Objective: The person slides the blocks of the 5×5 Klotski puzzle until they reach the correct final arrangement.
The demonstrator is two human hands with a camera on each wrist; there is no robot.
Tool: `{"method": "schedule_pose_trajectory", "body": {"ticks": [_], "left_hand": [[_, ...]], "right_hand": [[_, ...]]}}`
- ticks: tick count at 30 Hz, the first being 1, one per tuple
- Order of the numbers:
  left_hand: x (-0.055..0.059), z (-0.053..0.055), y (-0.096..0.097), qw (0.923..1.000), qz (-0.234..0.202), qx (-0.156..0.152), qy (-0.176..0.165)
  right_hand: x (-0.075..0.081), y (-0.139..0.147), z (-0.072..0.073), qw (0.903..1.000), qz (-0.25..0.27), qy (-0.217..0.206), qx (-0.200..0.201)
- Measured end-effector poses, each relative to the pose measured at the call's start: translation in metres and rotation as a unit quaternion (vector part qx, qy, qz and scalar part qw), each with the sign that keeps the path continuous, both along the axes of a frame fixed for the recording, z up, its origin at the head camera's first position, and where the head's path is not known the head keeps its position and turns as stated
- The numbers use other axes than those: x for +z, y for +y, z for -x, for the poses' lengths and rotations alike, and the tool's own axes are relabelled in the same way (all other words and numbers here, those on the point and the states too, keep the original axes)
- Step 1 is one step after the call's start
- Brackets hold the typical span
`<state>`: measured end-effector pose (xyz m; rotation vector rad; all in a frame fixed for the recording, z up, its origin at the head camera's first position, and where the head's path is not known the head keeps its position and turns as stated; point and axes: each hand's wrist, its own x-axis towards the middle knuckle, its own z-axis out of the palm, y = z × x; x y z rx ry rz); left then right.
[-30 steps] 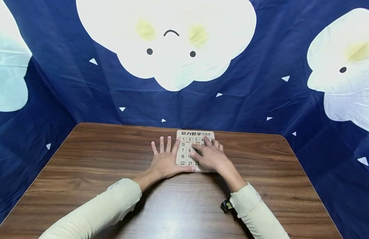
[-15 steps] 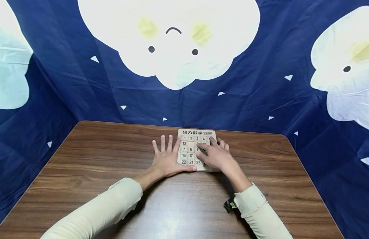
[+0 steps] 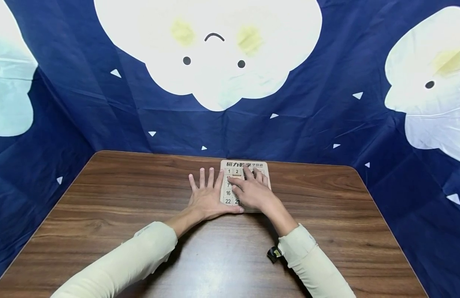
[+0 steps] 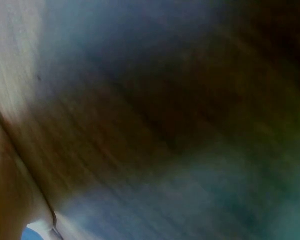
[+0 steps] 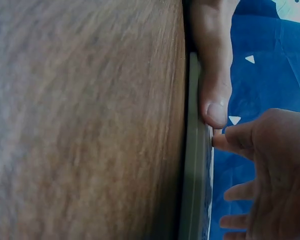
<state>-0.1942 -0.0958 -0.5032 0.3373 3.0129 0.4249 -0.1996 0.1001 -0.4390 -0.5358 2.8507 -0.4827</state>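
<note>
A wooden sliding number puzzle lies flat near the table's far edge, with rows of numbered tiles in its frame. My left hand rests spread beside it, index finger along the puzzle's left side and thumb across its near edge. Over the board is my right hand, its index fingertip on the tile at the left of the second row. Its other fingers reach loosely over the upper rows and hide many of the tiles. In the right wrist view, the left thumb presses the puzzle's edge.
The brown wood-grain table extends around the puzzle. Right behind it hangs a dark blue cloth with white clouds and small triangles. A small black device sits at the right cuff. The left wrist view is mostly blurred table.
My right hand shifted slightly right, then left across the board; its index finger went from the third column to the first in the second row. The left hand stays in place.
</note>
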Motion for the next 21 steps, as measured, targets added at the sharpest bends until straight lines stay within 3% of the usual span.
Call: {"method": "schedule_pose_trajectory", "body": {"ticks": [15, 21], "left_hand": [[0.001, 0.0, 0.0, 0.9999, 0.004, 0.002, -0.012], [0.001, 0.0, 0.0, 0.9998, 0.014, 0.002, -0.017]], "right_hand": [[0.004, 0.017, 0.001, 0.9993, -0.026, -0.009, -0.027], [0.005, 0.01, -0.005, 0.9999, -0.006, 0.0, 0.013]]}}
